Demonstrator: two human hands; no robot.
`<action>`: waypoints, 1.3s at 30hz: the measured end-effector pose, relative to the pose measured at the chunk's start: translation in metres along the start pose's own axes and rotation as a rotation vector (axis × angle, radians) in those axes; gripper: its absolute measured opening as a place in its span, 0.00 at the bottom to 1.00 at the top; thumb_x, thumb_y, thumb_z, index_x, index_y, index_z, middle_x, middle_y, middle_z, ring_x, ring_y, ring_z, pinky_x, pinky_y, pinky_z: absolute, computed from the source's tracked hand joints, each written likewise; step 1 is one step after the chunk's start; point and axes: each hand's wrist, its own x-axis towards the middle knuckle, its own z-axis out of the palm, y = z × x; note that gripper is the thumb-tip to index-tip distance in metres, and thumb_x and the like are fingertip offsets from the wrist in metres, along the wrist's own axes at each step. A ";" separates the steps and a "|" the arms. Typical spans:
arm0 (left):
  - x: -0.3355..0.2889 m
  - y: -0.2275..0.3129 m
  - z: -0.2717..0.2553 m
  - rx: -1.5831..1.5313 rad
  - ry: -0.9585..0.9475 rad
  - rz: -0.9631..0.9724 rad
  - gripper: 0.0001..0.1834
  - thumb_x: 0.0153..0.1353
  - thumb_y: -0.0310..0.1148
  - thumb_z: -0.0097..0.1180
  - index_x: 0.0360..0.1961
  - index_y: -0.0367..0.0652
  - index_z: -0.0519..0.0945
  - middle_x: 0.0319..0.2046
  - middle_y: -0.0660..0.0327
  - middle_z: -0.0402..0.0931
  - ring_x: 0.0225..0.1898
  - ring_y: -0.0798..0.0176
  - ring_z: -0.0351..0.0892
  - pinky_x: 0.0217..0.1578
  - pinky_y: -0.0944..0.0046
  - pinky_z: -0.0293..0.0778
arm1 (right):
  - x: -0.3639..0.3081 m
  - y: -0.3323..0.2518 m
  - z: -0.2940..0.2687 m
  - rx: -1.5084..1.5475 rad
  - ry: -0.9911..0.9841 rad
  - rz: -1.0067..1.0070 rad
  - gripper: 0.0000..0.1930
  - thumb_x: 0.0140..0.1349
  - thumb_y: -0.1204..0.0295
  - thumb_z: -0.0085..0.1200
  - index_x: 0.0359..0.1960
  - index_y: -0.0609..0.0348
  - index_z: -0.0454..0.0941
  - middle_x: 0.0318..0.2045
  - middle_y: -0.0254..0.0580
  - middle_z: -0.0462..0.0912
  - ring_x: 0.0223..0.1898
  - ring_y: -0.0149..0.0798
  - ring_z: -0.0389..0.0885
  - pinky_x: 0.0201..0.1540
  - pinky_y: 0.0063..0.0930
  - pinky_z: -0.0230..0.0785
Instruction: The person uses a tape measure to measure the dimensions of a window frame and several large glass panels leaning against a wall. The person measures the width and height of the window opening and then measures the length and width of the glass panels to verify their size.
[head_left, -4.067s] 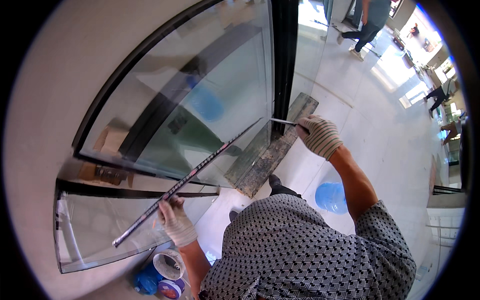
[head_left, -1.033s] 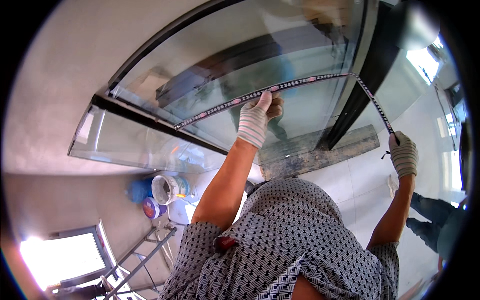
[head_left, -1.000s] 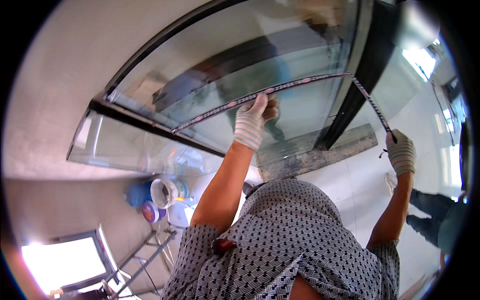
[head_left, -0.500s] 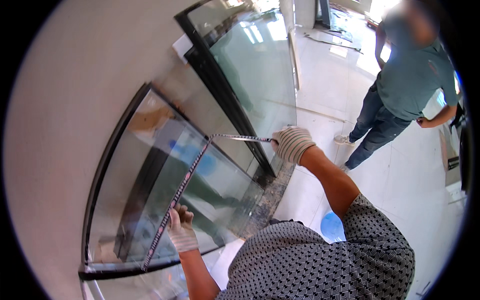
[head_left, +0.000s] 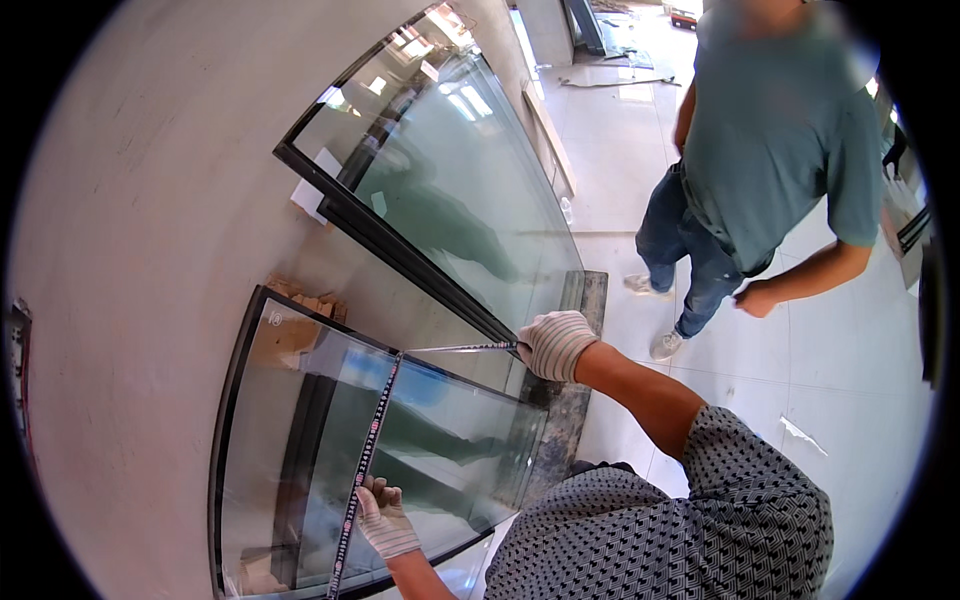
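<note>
Left hand [head_left: 387,520] pinches the black measuring tape [head_left: 367,455] over the near glass pane [head_left: 430,460], right hand [head_left: 556,346] clenched around it past the edge where it bends. Since half a second ago its lower end has left my feed, so I can't check its seating. One tape, at least two panes, one co-worker [head_left: 770,180]

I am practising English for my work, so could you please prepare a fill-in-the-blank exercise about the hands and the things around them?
1. The left hand and the right hand each wear a striped, whitish fabric ____.
2. Between them, the flexible, black measuring tape is bent, not ____.
3. The tape passes in front of a clear, black-edged panel made of ____.
4. A co-worker in a teal, short-sleeved shirt stands on the picture's ____ side.

Missing words: glove; straight; glass; right.
</note>
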 end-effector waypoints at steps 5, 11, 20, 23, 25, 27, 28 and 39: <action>0.002 -0.002 0.000 -0.006 0.008 -0.025 0.19 0.59 0.47 0.64 0.43 0.43 0.80 0.34 0.63 0.79 0.28 0.71 0.75 0.34 0.70 0.78 | -0.017 0.008 0.033 0.117 -0.022 0.027 0.15 0.61 0.60 0.47 0.31 0.54 0.84 0.26 0.47 0.84 0.32 0.52 0.83 0.37 0.44 0.76; 0.008 -0.028 -0.040 -0.029 0.025 -0.112 0.18 0.59 0.44 0.64 0.43 0.42 0.80 0.36 0.62 0.80 0.33 0.67 0.79 0.35 0.66 0.77 | -0.036 0.014 0.095 0.213 -0.161 0.068 0.17 0.61 0.56 0.46 0.34 0.51 0.83 0.28 0.48 0.84 0.34 0.54 0.83 0.40 0.44 0.75; -0.057 -0.103 -0.111 0.031 0.036 -0.263 0.16 0.62 0.44 0.61 0.46 0.48 0.77 0.39 0.67 0.78 0.39 0.66 0.77 0.36 0.63 0.76 | -0.077 0.043 0.185 0.191 -0.485 0.148 0.18 0.59 0.54 0.48 0.35 0.50 0.86 0.33 0.48 0.85 0.37 0.52 0.84 0.41 0.44 0.76; -0.085 -0.114 -0.113 0.144 0.280 -0.353 0.16 0.70 0.43 0.50 0.48 0.41 0.75 0.37 0.58 0.76 0.33 0.67 0.72 0.29 0.68 0.73 | -0.085 0.049 0.211 0.139 -0.584 0.112 0.18 0.62 0.53 0.46 0.39 0.48 0.84 0.34 0.45 0.85 0.38 0.53 0.82 0.40 0.45 0.73; -0.081 -0.165 -0.233 -0.028 0.122 -0.435 0.14 0.69 0.40 0.53 0.47 0.42 0.75 0.37 0.60 0.76 0.33 0.65 0.73 0.31 0.65 0.74 | -0.085 0.039 0.206 0.138 -0.649 0.107 0.18 0.61 0.53 0.46 0.39 0.47 0.84 0.35 0.45 0.85 0.38 0.53 0.83 0.40 0.45 0.73; -0.105 -0.142 -0.179 0.046 0.340 -0.495 0.14 0.69 0.42 0.53 0.47 0.43 0.75 0.38 0.61 0.77 0.33 0.66 0.73 0.31 0.65 0.73 | -0.094 0.042 0.209 0.127 -0.684 0.153 0.18 0.60 0.53 0.46 0.39 0.47 0.85 0.35 0.45 0.85 0.38 0.53 0.83 0.40 0.45 0.73; -0.112 -0.141 -0.176 0.038 0.363 -0.484 0.15 0.68 0.43 0.53 0.47 0.44 0.76 0.38 0.61 0.77 0.33 0.66 0.73 0.31 0.65 0.73 | -0.095 0.043 0.214 0.134 -0.699 0.125 0.18 0.60 0.53 0.47 0.39 0.48 0.85 0.35 0.45 0.85 0.38 0.53 0.83 0.41 0.44 0.74; -0.150 -0.145 -0.186 0.112 0.327 -0.538 0.19 0.66 0.48 0.55 0.52 0.48 0.76 0.40 0.63 0.76 0.36 0.64 0.72 0.33 0.64 0.74 | -0.120 0.071 0.270 0.093 -0.731 0.130 0.17 0.57 0.57 0.48 0.41 0.48 0.84 0.39 0.46 0.85 0.42 0.52 0.82 0.45 0.43 0.74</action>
